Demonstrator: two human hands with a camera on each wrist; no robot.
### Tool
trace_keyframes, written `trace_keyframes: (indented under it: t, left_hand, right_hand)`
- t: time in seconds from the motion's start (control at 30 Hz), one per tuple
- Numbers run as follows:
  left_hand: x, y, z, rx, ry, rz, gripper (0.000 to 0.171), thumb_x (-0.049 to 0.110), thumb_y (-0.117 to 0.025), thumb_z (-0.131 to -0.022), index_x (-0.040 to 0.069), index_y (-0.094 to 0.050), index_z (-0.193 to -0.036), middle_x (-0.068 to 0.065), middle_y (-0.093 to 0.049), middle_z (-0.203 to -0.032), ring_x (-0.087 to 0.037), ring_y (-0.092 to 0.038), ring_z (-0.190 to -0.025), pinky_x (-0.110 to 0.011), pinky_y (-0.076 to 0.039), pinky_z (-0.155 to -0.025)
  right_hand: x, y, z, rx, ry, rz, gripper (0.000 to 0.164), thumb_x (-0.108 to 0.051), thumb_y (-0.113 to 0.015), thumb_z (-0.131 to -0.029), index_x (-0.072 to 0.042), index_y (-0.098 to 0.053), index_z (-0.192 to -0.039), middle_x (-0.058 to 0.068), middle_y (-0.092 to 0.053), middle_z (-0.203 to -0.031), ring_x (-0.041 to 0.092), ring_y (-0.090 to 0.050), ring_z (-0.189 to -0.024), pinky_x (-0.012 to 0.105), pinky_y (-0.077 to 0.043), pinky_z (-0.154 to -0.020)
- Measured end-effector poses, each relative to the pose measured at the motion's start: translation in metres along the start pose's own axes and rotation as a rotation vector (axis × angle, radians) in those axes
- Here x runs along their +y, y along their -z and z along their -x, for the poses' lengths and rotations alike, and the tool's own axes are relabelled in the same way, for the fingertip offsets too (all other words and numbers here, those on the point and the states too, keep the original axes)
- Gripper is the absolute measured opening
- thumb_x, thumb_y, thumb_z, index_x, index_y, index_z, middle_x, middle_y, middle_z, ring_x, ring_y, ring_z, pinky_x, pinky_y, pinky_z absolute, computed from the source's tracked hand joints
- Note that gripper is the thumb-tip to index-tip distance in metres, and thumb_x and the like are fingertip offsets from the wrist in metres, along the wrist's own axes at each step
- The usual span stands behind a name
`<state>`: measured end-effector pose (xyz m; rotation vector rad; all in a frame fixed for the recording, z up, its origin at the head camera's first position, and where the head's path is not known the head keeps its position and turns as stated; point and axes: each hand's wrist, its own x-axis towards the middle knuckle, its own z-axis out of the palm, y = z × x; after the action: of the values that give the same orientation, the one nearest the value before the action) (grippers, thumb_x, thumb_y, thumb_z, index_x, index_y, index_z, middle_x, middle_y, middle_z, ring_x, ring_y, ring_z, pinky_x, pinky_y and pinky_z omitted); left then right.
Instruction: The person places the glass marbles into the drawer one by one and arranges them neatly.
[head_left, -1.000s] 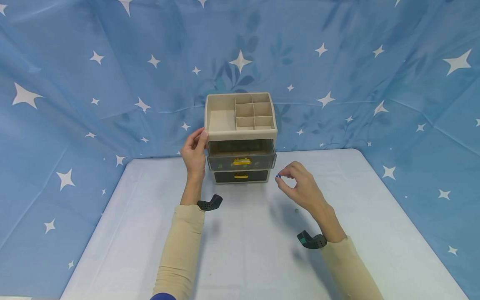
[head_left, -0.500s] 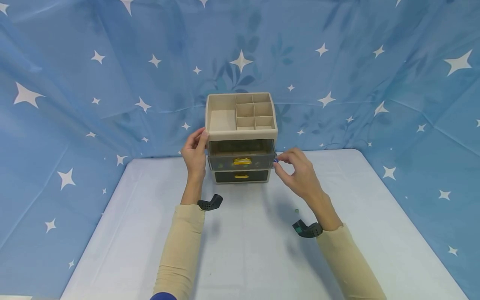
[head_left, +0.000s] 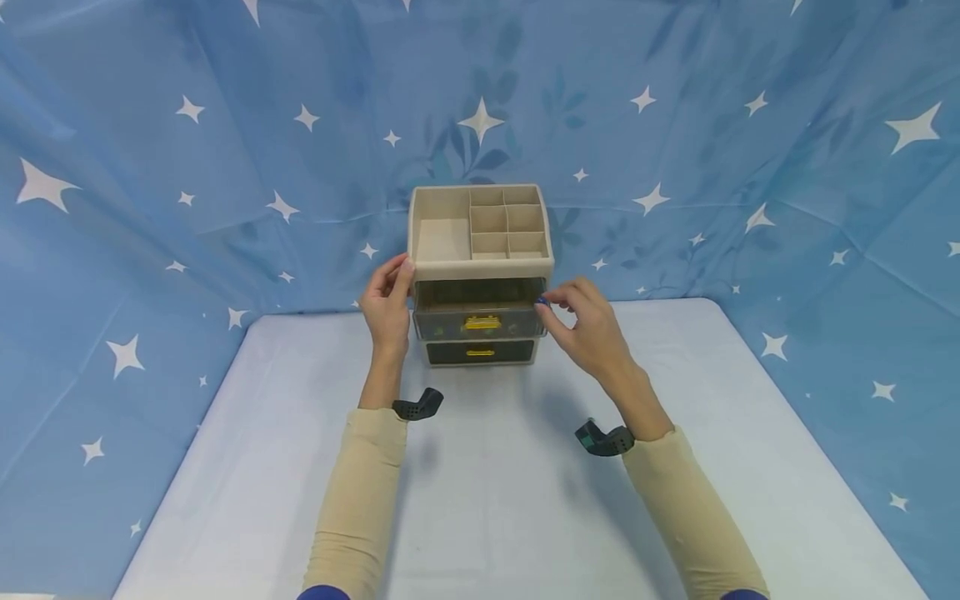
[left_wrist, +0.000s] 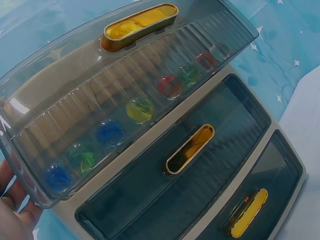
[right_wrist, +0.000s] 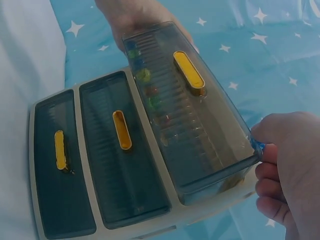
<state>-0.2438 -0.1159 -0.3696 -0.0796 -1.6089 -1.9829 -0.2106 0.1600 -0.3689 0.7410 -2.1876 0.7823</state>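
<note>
My right hand (head_left: pixel 588 329) pinches a small blue marble (head_left: pixel 542 301) between thumb and forefinger, at the right rim of the pulled-out top drawer (head_left: pixel 450 326). This drawer is see-through grey with a gold handle (head_left: pixel 482 322). Inside, the left wrist view shows a row of marbles: a yellow marble (left_wrist: pixel 140 109), a red marble (left_wrist: pixel 170 86), a blue marble (left_wrist: pixel 110 132) and several more. My left hand (head_left: pixel 387 308) holds the left side of the beige desk organizer (head_left: pixel 480 269), thumb at its front edge; the other fingertips are partly hidden.
Two lower drawers, the middle drawer (left_wrist: pixel 175 165) and the bottom drawer (left_wrist: pixel 270 185), are pushed in. Divided compartments (head_left: pixel 489 219) top the organizer. It stands on a white-covered table (head_left: pixel 480 483) before a blue starry curtain (head_left: pixel 300 167).
My right hand has moved up and left with the blue marble, from beside the organizer to the drawer's right rim. A green marble on the table is now mostly hidden by the right wrist camera.
</note>
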Motion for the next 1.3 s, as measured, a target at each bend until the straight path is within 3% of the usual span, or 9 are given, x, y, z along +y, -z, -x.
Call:
trace_keyframes:
  t: [0.77, 1.1, 1.3]
  left_hand:
    - [-0.001, 0.000, -0.001, -0.004, -0.004, 0.006, 0.030, 0.014, -0.068, -0.095, -0.006, -0.069, -0.119, 0.014, -0.071, -0.090, -0.006, -0.058, -0.077, -0.023, -0.048, -0.072]
    - [-0.002, -0.001, 0.000, -0.012, -0.015, -0.010, 0.030, 0.012, -0.068, -0.096, -0.007, -0.068, -0.118, 0.014, -0.070, -0.090, -0.005, -0.058, -0.077, -0.019, -0.048, -0.071]
    - [0.000, 0.000, -0.001, -0.001, -0.017, -0.008, 0.030, 0.011, -0.067, -0.096, -0.008, -0.068, -0.118, 0.013, -0.070, -0.090, -0.006, -0.058, -0.078, -0.024, -0.048, -0.072]
  right_hand:
    - [0.000, 0.004, -0.001, -0.063, -0.068, -0.006, 0.016, -0.013, -0.072, -0.092, 0.001, -0.069, -0.101, 0.013, -0.063, -0.097, 0.025, -0.058, -0.087, 0.039, -0.053, -0.076]
    - [0.003, 0.010, 0.008, -0.022, -0.076, 0.011, 0.017, -0.009, -0.074, -0.090, 0.001, -0.069, -0.102, 0.012, -0.064, -0.097, 0.025, -0.061, -0.089, 0.039, -0.054, -0.077]
    - [0.008, 0.012, 0.015, -0.023, -0.079, 0.025, 0.016, -0.009, -0.074, -0.089, 0.001, -0.069, -0.102, 0.012, -0.064, -0.097, 0.024, -0.061, -0.089, 0.038, -0.053, -0.077]
